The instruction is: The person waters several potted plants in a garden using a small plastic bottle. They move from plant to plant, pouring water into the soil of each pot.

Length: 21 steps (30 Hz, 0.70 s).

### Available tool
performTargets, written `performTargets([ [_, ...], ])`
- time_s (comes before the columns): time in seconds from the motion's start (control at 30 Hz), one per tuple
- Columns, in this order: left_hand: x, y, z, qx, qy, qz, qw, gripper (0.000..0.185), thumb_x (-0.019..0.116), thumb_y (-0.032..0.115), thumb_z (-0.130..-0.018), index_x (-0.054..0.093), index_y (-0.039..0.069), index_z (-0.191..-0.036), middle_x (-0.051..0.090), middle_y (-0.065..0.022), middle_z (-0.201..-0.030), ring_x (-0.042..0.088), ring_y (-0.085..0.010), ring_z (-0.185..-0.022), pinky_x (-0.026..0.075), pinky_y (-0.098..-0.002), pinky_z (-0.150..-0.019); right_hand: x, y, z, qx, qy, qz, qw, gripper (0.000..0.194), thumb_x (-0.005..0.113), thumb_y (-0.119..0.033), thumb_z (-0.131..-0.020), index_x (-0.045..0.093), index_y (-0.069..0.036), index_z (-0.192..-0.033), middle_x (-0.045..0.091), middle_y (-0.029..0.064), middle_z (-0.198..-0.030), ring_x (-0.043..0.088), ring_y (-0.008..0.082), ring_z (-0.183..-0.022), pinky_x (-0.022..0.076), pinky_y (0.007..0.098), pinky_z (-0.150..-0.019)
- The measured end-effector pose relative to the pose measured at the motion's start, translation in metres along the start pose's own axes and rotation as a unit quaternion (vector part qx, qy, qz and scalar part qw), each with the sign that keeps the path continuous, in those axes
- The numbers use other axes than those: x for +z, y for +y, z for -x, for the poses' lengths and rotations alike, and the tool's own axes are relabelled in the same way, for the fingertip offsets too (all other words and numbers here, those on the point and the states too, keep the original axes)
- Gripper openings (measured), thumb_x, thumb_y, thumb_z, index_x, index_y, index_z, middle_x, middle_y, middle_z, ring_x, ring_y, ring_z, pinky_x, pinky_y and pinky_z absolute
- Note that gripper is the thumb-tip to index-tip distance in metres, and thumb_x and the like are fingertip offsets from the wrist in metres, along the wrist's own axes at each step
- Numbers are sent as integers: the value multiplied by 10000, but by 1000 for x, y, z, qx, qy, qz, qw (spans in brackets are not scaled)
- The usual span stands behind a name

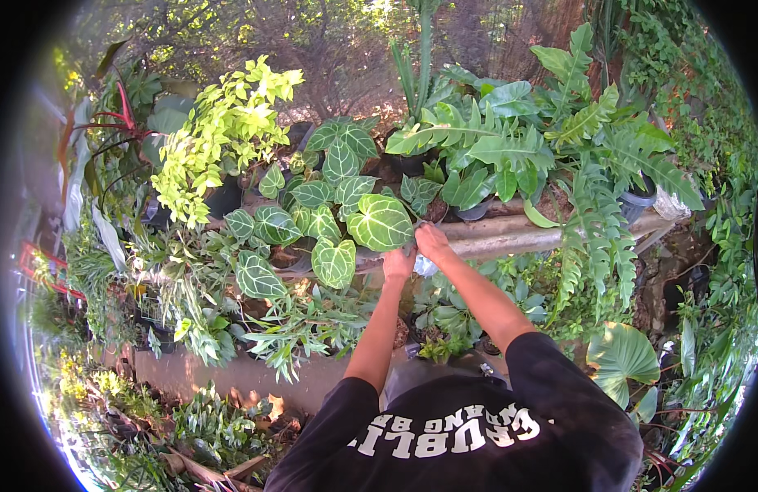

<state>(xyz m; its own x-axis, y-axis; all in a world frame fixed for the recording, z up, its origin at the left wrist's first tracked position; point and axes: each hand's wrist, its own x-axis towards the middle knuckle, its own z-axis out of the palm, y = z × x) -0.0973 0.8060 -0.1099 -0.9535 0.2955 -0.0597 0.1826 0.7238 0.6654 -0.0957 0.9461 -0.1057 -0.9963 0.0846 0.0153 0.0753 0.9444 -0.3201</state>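
Both hands meet near the middle of a long shelf (495,238) crowded with potted plants. My left hand (398,264) is closed around a dark edge, perhaps a plastic pot's rim, just below a large heart-shaped leaf with pale veins (380,222). My right hand (432,241) grips the same dark edge from the right, its fingers close to the left hand's. Leaves and the fingers hide most of what is held. Beneath the hands shows a bit of clear plastic (425,265). Left of them spread more white-veined leaves (277,224).
A yellow-green shrub (231,135) rises at the shelf's left. Lobed-leaf plants (514,147) in dark pots (638,200) crowd the right and hang over the edge. Below the shelf, more plants (305,335) line a low ledge (231,375). Mesh netting (348,61) stands behind.
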Motion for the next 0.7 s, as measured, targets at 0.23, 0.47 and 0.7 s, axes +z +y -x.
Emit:
performTargets([
  [0.23,7,-10,-3,34,8,8,999,539,664,312,-836,531,37,-1280,586,-290,-1212,554,-456,-1118,450,-505,-965,-7,-6,-4,-21,-51,24,998,235,528,-104,-835,741,-21,-888,707,190,-982,677,330,-988,563,424,-819],
  [0.47,9,-16,1,-4,-52,22,998,592,675,263,-839,484,15,-1341,566,-298,-1260,541,-458,-1162,438,-493,-990,-13,-11,0,-46,-27,45,998,217,550,-90,-818,744,-15,-879,714,192,-956,692,327,-952,571,416,-801],
  [0.7,13,-12,11,36,15,49,998,517,642,261,-855,523,1,-1286,587,-309,-1196,552,-468,-1119,448,-507,-966,-24,-5,3,4,-61,-22,998,206,609,-100,-811,724,-20,-962,693,199,-1037,651,356,-1033,540,425,-881],
])
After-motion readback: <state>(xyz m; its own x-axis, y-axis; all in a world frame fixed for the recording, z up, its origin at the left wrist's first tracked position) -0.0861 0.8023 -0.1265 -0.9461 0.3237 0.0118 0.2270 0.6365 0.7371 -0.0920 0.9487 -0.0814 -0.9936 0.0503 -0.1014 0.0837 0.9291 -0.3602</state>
